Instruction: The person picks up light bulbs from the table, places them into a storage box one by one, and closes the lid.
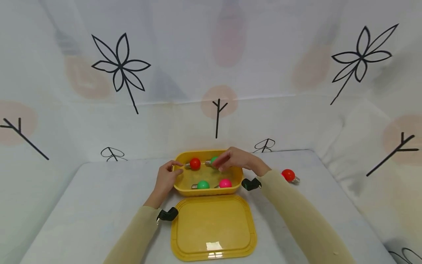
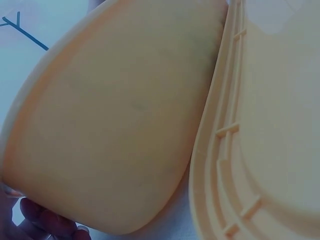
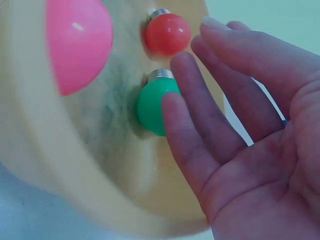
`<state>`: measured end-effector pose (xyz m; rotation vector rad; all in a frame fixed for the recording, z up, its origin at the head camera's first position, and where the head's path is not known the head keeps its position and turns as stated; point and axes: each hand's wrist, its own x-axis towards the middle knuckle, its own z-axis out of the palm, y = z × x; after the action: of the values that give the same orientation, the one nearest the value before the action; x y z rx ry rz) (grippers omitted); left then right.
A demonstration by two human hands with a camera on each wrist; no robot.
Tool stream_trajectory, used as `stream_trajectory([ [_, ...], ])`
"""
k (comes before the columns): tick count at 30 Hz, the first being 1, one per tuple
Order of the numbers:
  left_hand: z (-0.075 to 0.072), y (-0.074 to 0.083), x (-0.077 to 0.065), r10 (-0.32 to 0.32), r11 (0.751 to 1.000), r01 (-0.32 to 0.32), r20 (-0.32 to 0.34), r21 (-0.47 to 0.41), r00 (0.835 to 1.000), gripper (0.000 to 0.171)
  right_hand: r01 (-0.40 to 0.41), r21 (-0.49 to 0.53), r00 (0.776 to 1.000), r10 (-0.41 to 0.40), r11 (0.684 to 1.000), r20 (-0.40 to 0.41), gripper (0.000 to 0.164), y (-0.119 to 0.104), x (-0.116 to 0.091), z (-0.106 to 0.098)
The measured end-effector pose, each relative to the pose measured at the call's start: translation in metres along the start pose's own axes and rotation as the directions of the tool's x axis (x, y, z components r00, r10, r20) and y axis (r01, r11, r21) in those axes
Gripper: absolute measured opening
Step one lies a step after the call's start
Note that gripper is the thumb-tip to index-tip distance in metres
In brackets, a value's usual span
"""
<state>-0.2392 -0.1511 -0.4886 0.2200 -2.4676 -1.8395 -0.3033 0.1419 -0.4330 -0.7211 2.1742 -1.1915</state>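
Round, glossy light bulbs in red, green and pink (image 3: 167, 34), each visible metal base a silvery screw type, are what's on the go, mostly sitting in a box between two hands. Nearest me are two pale beige fabric sleeves (image 1: 300, 212), both reaching forward, a small black gadget (image 1: 168, 214) at each wrist. Between them lies one flat, rounded-rectangle yellow plastic tray (image 1: 211, 223), shiny, just in front of the box.

Left hand (image 1: 166, 179) is clamped on the left end of the deep yellow plastic box (image 1: 184, 192), thumb over the rim, some fingers curled against the outside. Right hand (image 1: 239, 159) comes in over the right end, palm turned inward, fingers loosely bent and apart, nothing gripped; can't tell if a fingertip brushes the bulb there.

Four bulbs in the box, all lying on their sides: up front a green one (image 1: 203, 184) and a pink one (image 1: 225, 183); at the back a red one (image 1: 195, 164) near the left fingers and a second green one (image 1: 214, 160) partly behind the right hand. Out on the white table (image 1: 99, 209), right of the box, there's one more red bulb (image 1: 288, 175), with a sliver of something pink beside it, mostly hidden by the sleeve. Farthest off hangs white cloth (image 1: 184, 124) with black line-drawn leaves.
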Motion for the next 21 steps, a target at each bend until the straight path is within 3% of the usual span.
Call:
stream_trajectory([
  [11, -0.003, -0.001, 0.001, -0.007, 1.0, 0.006, 0.016, 0.02, 1.0, 0.019, 0.064, -0.006, 0.997, -0.064, 0.998, -0.053, 0.033, -0.005, -0.023, -0.001],
  [21, -0.003, -0.005, 0.003, -0.008, 1.0, 0.007, 0.021, 0.012, 1.0, 0.018, 0.059, 0.022, 0.987, -0.055, 0.998, -0.154, 0.032, -0.006, -0.05, -0.003],
])
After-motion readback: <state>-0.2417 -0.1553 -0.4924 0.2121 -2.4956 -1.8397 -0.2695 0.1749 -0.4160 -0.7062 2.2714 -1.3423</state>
